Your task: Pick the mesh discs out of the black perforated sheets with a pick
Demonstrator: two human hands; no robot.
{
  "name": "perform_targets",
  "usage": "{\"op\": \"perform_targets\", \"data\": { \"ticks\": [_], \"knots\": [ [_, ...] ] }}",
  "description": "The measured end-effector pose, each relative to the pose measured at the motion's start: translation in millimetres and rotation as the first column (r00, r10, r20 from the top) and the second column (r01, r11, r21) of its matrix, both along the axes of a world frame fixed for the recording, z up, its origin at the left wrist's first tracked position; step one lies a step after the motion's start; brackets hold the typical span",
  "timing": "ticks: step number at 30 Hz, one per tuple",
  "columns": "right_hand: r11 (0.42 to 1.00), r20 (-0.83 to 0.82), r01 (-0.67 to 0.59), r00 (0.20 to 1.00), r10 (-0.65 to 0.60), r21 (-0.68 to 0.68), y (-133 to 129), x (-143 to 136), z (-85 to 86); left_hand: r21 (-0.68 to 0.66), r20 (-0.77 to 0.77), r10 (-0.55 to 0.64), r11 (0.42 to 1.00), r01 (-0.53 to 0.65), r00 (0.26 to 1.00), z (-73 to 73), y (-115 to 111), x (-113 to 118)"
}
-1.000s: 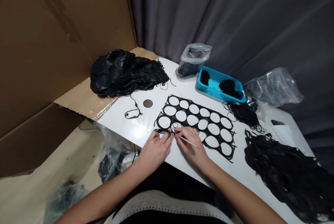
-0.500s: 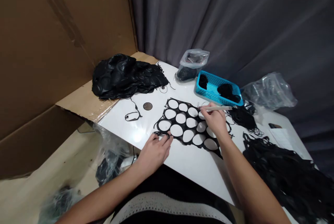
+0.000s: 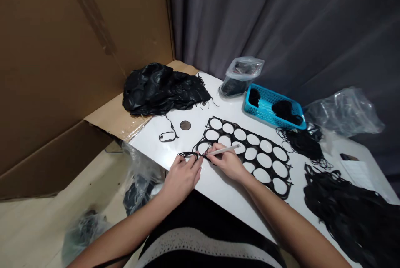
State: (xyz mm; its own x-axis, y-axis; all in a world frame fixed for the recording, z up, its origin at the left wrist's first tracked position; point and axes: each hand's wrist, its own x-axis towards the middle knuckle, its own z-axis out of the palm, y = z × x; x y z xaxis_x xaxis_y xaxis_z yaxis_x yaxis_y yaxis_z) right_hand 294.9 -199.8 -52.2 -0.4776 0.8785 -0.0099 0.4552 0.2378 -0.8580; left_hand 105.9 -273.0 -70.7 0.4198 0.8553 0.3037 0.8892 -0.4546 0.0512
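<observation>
One right hand (image 3: 229, 163) grips one white tool (image 3: 223, 149) at one perforated sheet (image 3: 271, 155)

The basket (image 3: 264, 108) narrows the passage behind the sheet (image 3: 245, 144).

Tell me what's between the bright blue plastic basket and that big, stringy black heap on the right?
A tangle of thin black cords lies between the basket and the heap; the head view shows it.

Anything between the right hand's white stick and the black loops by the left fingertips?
Nothing visible: the right hand holds the white stick with its tip close to the black loops at the left hand. The holed black sheet lies flat.
</observation>
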Motion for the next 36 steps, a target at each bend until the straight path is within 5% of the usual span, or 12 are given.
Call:
{"op": "perform_targets", "data": {
  "ticks": [9, 13, 15, 19, 22, 26, 28, 30, 33, 36],
  "knots": [
    [0.971, 0.078, -0.101, 0.993, 0.086, 0.216, -3.0, 1.4, -6.3, -0.054, -0.023, -0.02, 0.998, 0.019, 1.0, 0.8, 1.4, 2.4],
    [0.839, 0.283, -0.311, 0.939, 0.197, 0.446, -9.5, 1.9, -9.2, -0.079, -0.011, -0.032, 0.996, 0.031, 0.999, 0.3, 2.6, 1.1],
    [0.783, 0.35, -0.324, 0.925, 0.146, 0.531, -2.7, 3.5, -9.1, -0.098, -0.024, -0.028, 0.995, 0.025, 0.999, 0.3, 3.1, 0.7],
    [0.73, 0.159, 0.153, 0.927, -0.339, 0.666, 34.9, 21.2, 5.8, -0.11, -0.077, -0.033, 0.994, 0.025, 0.997, 2.8, 2.6, 1.2],
    [0.676, -0.037, 0.443, 0.85, -0.525, 0.588, 56.3, 47.8, 31.2, -0.124, -0.074, -0.043, 0.992, 0.034, 0.996, 6.7, 2.4, -2.2],
    [0.852, -0.002, 0.42, 0.897, -0.441, 0.312, 50.2, 82.3, 69.0, -0.257, 0.127, -0.037, 0.964, 0.069, 0.991, 22.9, 15.6, -18.1],
    [0.94, 0.004, 0.327, 0.944, -0.329, 0.098, 38.9, 92.7, 86.9, -0.356, 0.368, 0.038, 0.929, 0.103, 0.929, 40.7, 32.0, -24.4],
    [0.973, -0.041, 0.211, 0.976, -0.215, -0.095, 27.4, 97.5, 104.7, -0.463, 0.636, 0.149, 0.858, 0.221, 0.757, 63.8, 53.0, -22.4],
    [0.956, -0.135, 0.047, 0.987, -0.089, -0.288, 13.4, 97.3, 128.9, -0.513, 0.834, 0.295, 0.726, 0.459, 0.466, 96.9, 83.5, 1.2],
    [0.929, -0.214, -0.047, 0.976, -0.035, -0.366, 4.7, 95.7, 145.4, -0.408, 0.913, 0.243, 0.546, 0.732, 0.328, 114.9, 102.8, 39.9]
  ]
}}
